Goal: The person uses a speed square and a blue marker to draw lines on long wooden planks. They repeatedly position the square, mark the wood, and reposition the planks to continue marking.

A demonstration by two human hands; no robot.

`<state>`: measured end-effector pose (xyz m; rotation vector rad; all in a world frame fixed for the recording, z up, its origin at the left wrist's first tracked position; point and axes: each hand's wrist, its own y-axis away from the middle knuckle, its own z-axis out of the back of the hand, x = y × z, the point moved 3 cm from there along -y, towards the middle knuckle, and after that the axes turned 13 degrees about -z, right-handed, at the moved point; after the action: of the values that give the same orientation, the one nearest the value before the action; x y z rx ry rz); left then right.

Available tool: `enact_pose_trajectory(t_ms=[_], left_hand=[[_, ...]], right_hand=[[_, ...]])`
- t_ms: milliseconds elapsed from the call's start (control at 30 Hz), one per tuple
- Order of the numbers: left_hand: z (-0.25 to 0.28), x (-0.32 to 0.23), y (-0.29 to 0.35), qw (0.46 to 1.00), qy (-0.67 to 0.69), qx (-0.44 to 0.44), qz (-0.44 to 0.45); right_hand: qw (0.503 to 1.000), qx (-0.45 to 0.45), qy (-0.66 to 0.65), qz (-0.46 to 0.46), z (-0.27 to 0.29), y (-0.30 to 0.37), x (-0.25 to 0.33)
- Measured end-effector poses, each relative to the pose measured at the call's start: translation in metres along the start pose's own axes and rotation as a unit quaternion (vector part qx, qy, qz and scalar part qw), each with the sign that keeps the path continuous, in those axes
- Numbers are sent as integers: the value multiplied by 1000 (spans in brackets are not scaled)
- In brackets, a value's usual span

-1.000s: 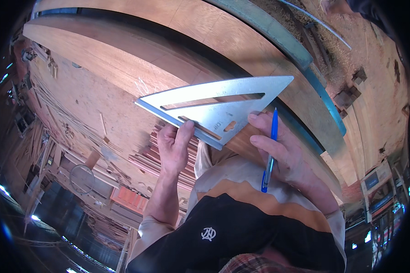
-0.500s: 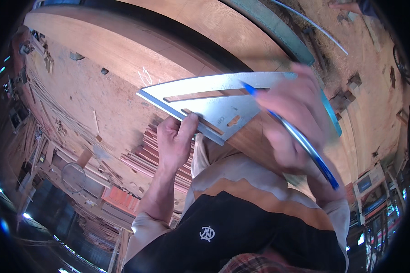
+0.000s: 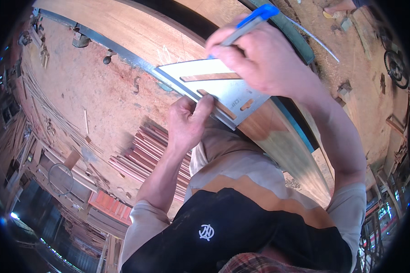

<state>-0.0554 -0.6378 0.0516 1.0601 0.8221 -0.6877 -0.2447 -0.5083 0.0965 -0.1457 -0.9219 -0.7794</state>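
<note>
A silver triangular speed square [image 3: 228,93] lies across a long wooden board [image 3: 259,123], its raised lip along the board's left edge. My left hand [image 3: 187,120] is closed on that lip, the thumb pressed on the square's face. Over the square's far edge, my right hand [image 3: 271,59] grips a blue-capped pen [image 3: 253,25]. The pen slants, its capped end up and to the right, its lower end at the square's far edge and partly hidden by my fingers. Pale chalk marks [image 3: 165,53] show on the wood just beyond the square.
Reddish wood strips [image 3: 146,150] are stacked on the floor at my left. A teal metal edge [image 3: 300,45] runs beyond the board on the right. Someone else's limb [image 3: 342,7] shows at the top right, above a dark wheel [image 3: 395,68]. Thin sticks [image 3: 54,109] lie at far left.
The square has come to rest against the board's edge, with my left hand still on it. My right hand has moved left and away over the square, and the pen has turned in it.
</note>
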Motion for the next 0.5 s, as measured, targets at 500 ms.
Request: enact_pose_trajectory(t_ms=[500], left_hand=[[-21,3,11,985,119,108,-69]], right_hand=[[938,-231,-201,-165,34,134,-41]])
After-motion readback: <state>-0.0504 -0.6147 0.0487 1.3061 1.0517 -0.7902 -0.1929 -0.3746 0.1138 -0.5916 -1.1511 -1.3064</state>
